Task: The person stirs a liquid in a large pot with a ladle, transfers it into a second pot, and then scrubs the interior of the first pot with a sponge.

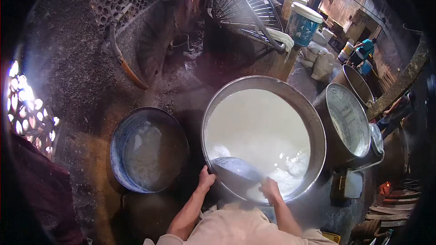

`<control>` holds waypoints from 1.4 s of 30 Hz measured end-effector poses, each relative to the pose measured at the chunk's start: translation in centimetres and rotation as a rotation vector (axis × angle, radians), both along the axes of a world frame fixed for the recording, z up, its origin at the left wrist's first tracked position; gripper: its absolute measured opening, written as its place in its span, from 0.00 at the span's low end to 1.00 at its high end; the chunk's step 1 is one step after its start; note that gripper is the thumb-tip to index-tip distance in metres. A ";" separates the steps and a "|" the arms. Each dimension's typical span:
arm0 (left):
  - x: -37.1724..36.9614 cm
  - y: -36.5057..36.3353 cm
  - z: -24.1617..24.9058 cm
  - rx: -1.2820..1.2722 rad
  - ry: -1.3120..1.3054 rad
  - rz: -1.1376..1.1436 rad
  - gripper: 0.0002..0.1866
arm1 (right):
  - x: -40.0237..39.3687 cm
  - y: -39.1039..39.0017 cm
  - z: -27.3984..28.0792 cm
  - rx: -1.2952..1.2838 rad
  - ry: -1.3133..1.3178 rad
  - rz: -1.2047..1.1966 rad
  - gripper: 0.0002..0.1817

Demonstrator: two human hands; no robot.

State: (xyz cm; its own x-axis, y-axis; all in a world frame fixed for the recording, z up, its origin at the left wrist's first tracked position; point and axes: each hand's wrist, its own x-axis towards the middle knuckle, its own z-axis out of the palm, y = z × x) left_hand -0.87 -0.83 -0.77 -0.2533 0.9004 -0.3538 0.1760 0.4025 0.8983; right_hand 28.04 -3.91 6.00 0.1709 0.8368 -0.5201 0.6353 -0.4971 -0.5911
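Observation:
A wide metal vat (320,154) of white milky liquid (256,122) stands right in front of me, with foam along its near side. Across its near edge a grey metal basin (238,167) is tilted, its lower part dipping toward the liquid. My left hand (207,178) is closed on the basin's left end, close to the vat's rim. The basin's right end is in my right hand (271,190), fingers wrapped round it above the foam. How far the basin sits in the liquid is hard to see through steam.
A blue-rimmed tub (119,165) with cloudy liquid stands to the left. Another large metal vat (347,118) is at the right, near burning wood (387,186). Behind are a metal rack (247,4), a lidded bucket (303,25) and a distant person (364,49).

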 end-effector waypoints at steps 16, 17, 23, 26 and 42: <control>0.1 0.1 0.6 0.054 0.113 -0.033 0.26 | -5.4 19.1 5.0 0.502 -0.427 0.287 0.17; 0.1 0.1 0.8 -0.003 0.081 -0.036 0.24 | -6.0 19.1 4.9 0.416 -0.463 0.332 0.17; 0.0 0.2 -0.1 -0.070 0.022 -0.013 0.22 | -3.9 18.1 -0.6 0.298 -0.578 0.440 0.17; -0.1 0.2 0.4 -0.070 -0.051 -0.019 0.26 | -1.9 16.2 -2.0 0.257 -0.568 0.456 0.16; 0.3 0.1 0.5 -0.065 -0.205 0.059 0.23 | 11.2 5.3 -4.6 0.153 -0.570 0.371 0.15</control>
State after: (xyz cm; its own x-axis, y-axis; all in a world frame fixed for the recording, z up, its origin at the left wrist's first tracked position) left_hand -0.57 -0.70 -0.24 -0.2219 0.8598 -0.4599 -0.0334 0.4647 0.8848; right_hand 39.20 1.36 1.44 0.0702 0.9496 -0.3056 0.9790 -0.1244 -0.1615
